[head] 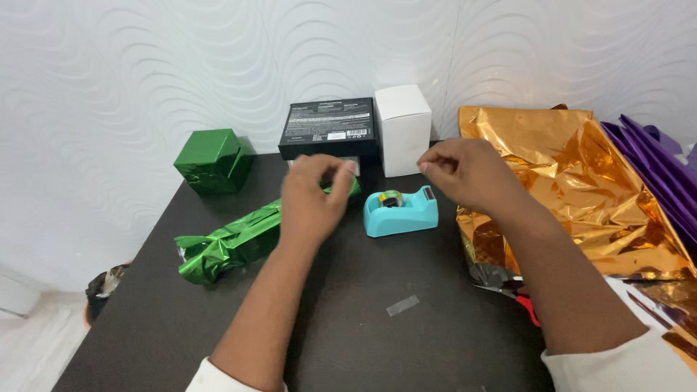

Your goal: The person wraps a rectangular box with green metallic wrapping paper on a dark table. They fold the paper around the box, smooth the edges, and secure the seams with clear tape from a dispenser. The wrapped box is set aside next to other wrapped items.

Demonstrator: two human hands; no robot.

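Over the middle of the dark table (348, 319), from your head camera, both your hands are raised a little above the surface. Your left hand (311, 199) has its fingers curled in and its thumb and fingertips pinched near the top end of a long parcel wrapped in crinkled green foil (229, 243), which lies slanted across the table, its lower end toward the left edge. Whether the pinch actually grips the foil or a bit of tape, you cannot tell from here. Your right hand (468, 174) is likewise pinched, thumb against forefinger, held above and just to the right of a turquoise tape dispenser (401, 210); what it holds is too small to make out.

Behind the dispenser stand a white box (403, 129) and a black box (328, 127), both against the wall. A green foil-wrapped cube (213, 160) sits at the far left corner. A sheet of orange foil (573, 181) spreads over the right side, with purple sheets (664, 170) beyond it. Red-handled scissors (519, 297) lie at the foil's near edge, and a short strip of clear tape (403, 305) lies on the table between your forearms.
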